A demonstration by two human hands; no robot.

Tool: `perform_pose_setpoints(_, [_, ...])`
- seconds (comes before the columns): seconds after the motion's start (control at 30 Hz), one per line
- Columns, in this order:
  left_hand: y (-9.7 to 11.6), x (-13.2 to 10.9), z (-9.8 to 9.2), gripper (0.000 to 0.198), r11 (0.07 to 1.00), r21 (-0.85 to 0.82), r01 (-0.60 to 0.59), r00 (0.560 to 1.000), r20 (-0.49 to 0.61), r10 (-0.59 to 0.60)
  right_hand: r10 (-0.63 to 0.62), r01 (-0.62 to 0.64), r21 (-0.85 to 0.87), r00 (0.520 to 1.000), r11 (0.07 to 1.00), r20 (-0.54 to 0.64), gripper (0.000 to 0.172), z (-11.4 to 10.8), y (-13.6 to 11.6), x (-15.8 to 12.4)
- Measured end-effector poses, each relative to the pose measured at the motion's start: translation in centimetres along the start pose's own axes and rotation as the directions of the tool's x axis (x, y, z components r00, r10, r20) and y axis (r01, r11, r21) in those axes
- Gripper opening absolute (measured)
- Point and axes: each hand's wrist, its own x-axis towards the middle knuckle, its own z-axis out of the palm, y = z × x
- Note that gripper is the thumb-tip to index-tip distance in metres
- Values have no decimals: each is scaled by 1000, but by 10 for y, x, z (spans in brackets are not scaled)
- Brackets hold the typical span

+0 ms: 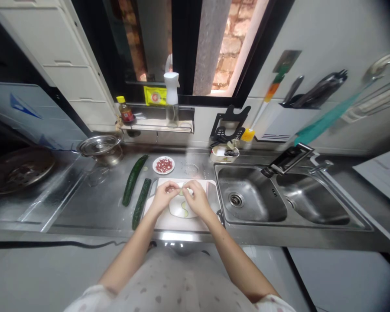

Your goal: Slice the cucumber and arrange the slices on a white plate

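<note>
Both my hands meet over a white plate (174,212). Between their fingertips is a pale green cucumber slice (181,191); my left hand (164,197) pinches it from one side and my right hand (197,199) from the other. On the plate lie more cucumber slices (185,209) in a curved line. Under the plate is a white cutting board (164,224). A knife's black handle (220,217) shows at the board's right edge; its blade seems to lie along the board. Left of the board are a whole cucumber (134,180) and a cut cucumber (141,203).
A small dish (163,165) of chopped red pieces sits behind the board. A double steel sink (253,195) with a dark faucet (287,160) lies to the right. At the back left stands a lidded pot (100,148); a rack (159,125) with bottles hangs below the window.
</note>
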Motion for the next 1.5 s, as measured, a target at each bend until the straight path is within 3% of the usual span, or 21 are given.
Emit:
perform_pose_setpoints(0.23, [-2, 0, -1, 27, 992, -117, 52, 999, -11, -53, 44, -44, 38, 999, 998, -8, 17, -1, 1, 4])
perform_pose_setpoints(0.37, [-2, -3, -2, 36, 962, -193, 193, 980, -8, -198, 69, -67, 68, 997, 995, -18, 17, -2, 2, 5])
perform_pose_setpoints(0.47, [-5, -8, 2, 40, 884, -373, 280, 952, -8, -305, 64, -61, 87, 997, 994, -37, 17, -4, 1, 6])
perform_pose_setpoints(0.53, [-6, -12, 7, 40, 765, -512, 391, 902, 49, -428, 52, -47, 102, 997, 994, -49, 17, -5, 0, 7])
perform_pose_setpoints(0.63, [-4, -20, 14, 40, 470, -596, 651, 735, 339, -588, 46, -39, 128, 998, 991, -53, 16, -6, -3, 8])
perform_pose_setpoints(0.7, [1, -23, 17, 44, 286, -583, 760, 624, 535, -569, 48, -40, 150, 998, 988, -50, 16, -7, -5, 9])
perform_pose_setpoints(0.73, [4, -24, 18, 44, 216, -582, 784, 593, 600, -537, 48, -39, 159, 998, 986, -48, 16, -7, -5, 9])
perform_pose_setpoints(0.8, [9, -24, 19, 42, 110, -605, 788, 576, 665, -475, 40, -32, 172, 998, 985, -44, 16, -6, -5, 8])
perform_pose_setpoints(0.93, [9, -21, 16, 33, 12, -658, 753, 600, 680, -421, 25, -18, 180, 999, 984, -36, 15, -6, -6, 6])
perform_pose_setpoints(1.07, [2, -21, 15, 18, 61, -707, 705, 658, 621, -426, 18, -16, 181, 1000, 983, -9, 15, -8, -8, 4])
perform_pose_setpoints(1.2, [1, -21, 14, 9, 209, -720, 662, 721, 534, -442, 15, -15, 178, 1000, 984, 1, 15, -10, -9, 3])
perform_pose_setpoints(1.37, [7, -20, 9, 39, 477, -718, 506, 854, 341, -393, 51, -51, 197, 999, 979, 8, 15, -12, -7, 3])
perform_pose_setpoints(1.5, [13, -20, 4, 53, 663, -628, 407, 911, 231, -340, 124, -131, 260, 991, 957, 44, 16, -14, -7, 3])
